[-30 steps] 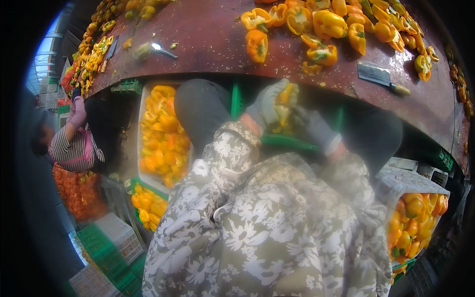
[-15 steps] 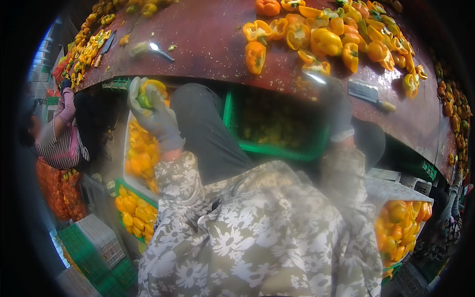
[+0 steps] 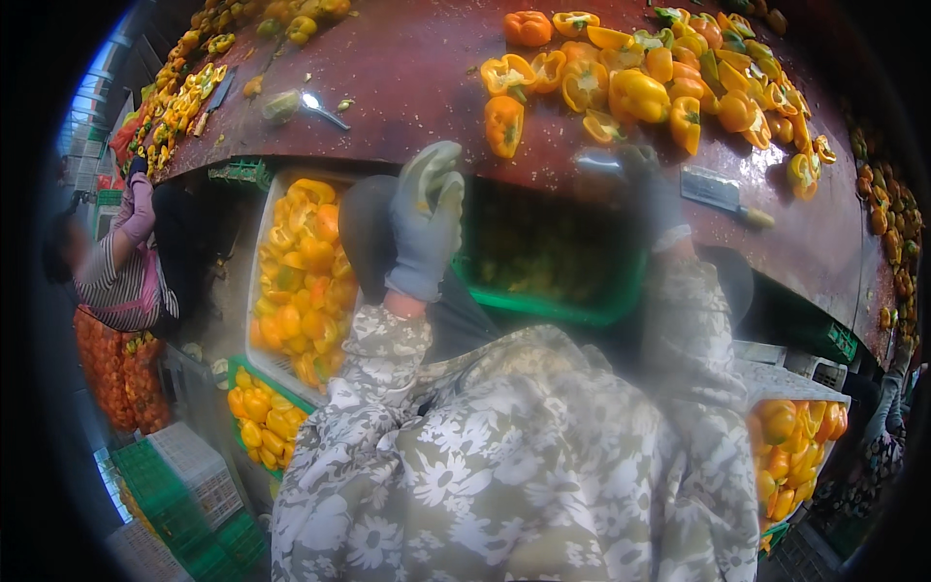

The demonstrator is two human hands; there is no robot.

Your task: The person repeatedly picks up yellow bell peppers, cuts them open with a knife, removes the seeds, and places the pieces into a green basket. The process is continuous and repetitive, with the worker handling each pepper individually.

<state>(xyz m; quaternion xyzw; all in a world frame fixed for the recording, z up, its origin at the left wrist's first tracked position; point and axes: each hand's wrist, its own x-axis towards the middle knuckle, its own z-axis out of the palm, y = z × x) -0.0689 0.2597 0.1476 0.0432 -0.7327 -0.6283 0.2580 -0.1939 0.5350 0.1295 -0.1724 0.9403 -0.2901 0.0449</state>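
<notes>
My left hand (image 3: 427, 218), in a pale grey glove, is raised near the table's front edge with its fingers curved but apart and nothing visible in it. My right hand (image 3: 648, 194), also gloved, is smeared over the table edge beside a shiny blurred streak (image 3: 601, 163), possibly a blade; its grip is unclear. Below and between them sits a dim green crate (image 3: 543, 310). Cut yellow and orange peppers (image 3: 640, 94) lie on the red-brown table (image 3: 407, 78), and a cleaver (image 3: 713, 194) lies just right of my right hand.
A white crate of cut peppers (image 3: 305, 272) and a green crate of peppers (image 3: 262, 417) are at my left; another full crate (image 3: 790, 446) is at my right. A small utensil (image 3: 325, 112) lies on the table. Co-workers sit at far left (image 3: 131, 262) and far right (image 3: 882, 417).
My left hand swung left over the white crate with a pepper, then came back right and up, now without it. My right hand moved up to the table edge.
</notes>
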